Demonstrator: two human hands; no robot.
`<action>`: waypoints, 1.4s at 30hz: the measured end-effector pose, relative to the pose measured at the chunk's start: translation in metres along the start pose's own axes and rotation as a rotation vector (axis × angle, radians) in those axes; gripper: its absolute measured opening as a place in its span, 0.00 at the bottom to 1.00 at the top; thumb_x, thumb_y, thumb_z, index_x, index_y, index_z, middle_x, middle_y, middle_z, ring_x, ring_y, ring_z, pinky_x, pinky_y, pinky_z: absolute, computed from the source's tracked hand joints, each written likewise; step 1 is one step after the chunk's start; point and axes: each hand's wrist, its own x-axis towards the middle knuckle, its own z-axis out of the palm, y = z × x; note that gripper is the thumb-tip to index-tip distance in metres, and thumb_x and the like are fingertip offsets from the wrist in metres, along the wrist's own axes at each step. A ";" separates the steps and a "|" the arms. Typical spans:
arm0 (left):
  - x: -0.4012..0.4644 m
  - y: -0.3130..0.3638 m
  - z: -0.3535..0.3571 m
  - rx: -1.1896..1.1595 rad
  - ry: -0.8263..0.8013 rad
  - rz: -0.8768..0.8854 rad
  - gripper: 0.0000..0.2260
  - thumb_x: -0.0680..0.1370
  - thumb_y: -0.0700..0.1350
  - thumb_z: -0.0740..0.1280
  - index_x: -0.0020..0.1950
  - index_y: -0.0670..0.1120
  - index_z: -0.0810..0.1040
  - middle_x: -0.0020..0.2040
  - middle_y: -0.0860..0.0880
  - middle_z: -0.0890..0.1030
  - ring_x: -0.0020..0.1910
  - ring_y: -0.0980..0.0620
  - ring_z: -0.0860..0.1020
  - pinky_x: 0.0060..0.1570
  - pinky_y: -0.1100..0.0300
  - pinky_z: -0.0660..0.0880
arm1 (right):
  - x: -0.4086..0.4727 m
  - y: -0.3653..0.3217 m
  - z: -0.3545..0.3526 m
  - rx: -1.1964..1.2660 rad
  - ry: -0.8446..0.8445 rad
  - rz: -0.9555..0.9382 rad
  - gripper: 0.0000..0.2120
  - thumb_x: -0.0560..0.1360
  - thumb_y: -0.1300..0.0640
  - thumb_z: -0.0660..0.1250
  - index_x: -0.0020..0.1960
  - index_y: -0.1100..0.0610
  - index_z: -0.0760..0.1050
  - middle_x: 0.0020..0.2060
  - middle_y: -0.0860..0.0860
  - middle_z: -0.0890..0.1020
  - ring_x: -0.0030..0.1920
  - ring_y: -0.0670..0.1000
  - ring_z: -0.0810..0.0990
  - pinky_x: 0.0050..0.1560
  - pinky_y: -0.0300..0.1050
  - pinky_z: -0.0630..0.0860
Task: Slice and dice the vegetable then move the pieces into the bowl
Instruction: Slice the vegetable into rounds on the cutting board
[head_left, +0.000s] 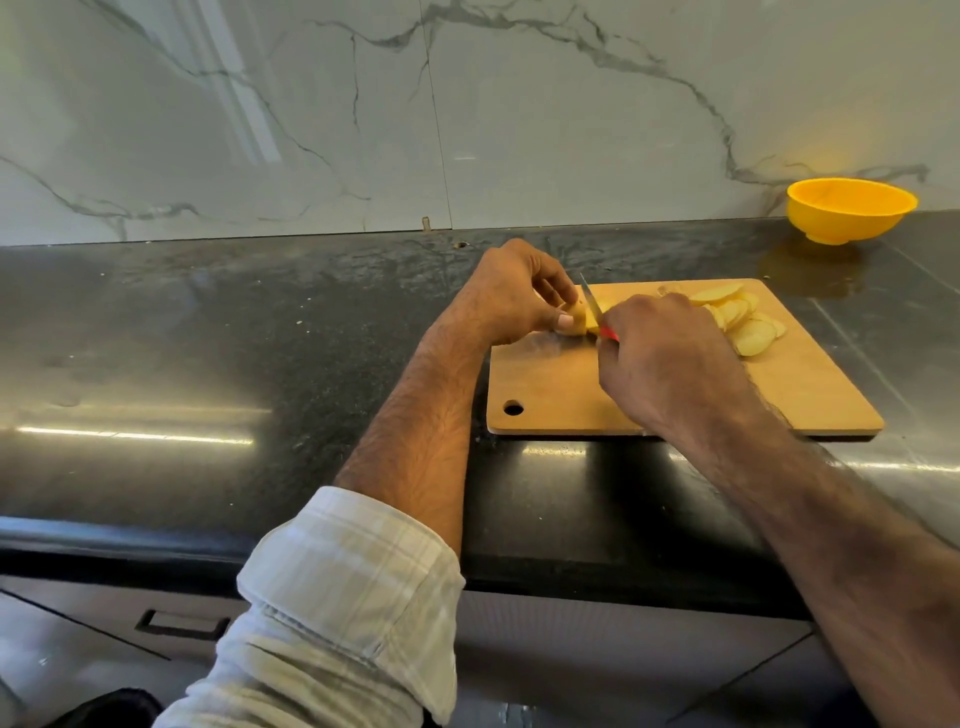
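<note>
Countertop (208, 338), dark polished stone, spans the full width below a white marble-veined backsplash (311, 104). Cabinet fronts (130, 629) with a recessed pull sit under the counter edge. Wooden cutting board (571, 395) lies flat on the counter right of centre, hanging hole at its near left corner. Left forearm enters from below, pale checked sleeve (353, 597) rolled up to mid-forearm; right forearm is bare and crosses the board's near edge. Yellow bowl (852, 208) stands upright at the far right against the backsplash, well apart from the board; no contents can be seen in it from this angle. Right hand (670, 364) is clenched round the red handle of a knife (592, 304), only a sliver of red showing at the fist. Left hand (514, 296) pinches the remaining end of the peeled vegetable (579, 319) at the board's far left corner, fingertips curled on it. Blade stands tilted, tip pointing away, edge down against the vegetable just beside the left fingers. Cut slices (743, 322), pale yellow rounds, lie overlapping in a loose pile on the far right part of the board, partly hidden behind the right hand.
</note>
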 end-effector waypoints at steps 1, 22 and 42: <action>0.000 0.000 0.000 -0.004 -0.002 0.000 0.09 0.72 0.42 0.83 0.48 0.52 0.88 0.48 0.54 0.86 0.51 0.57 0.84 0.53 0.61 0.81 | 0.000 -0.001 -0.001 0.007 0.011 -0.007 0.10 0.82 0.50 0.67 0.59 0.53 0.80 0.48 0.52 0.80 0.47 0.53 0.77 0.41 0.48 0.73; -0.003 0.007 0.001 -0.055 -0.001 -0.045 0.09 0.71 0.37 0.82 0.45 0.49 0.89 0.42 0.51 0.88 0.44 0.56 0.87 0.50 0.53 0.86 | 0.017 -0.027 -0.015 -0.015 -0.118 -0.025 0.11 0.79 0.53 0.72 0.59 0.56 0.79 0.41 0.50 0.76 0.44 0.52 0.78 0.46 0.48 0.78; 0.001 0.003 0.003 -0.005 0.026 -0.040 0.10 0.72 0.41 0.82 0.51 0.49 0.87 0.47 0.51 0.87 0.47 0.56 0.86 0.53 0.54 0.85 | -0.001 -0.021 -0.008 -0.121 -0.219 -0.058 0.13 0.80 0.54 0.70 0.64 0.54 0.76 0.52 0.54 0.78 0.50 0.53 0.73 0.50 0.49 0.74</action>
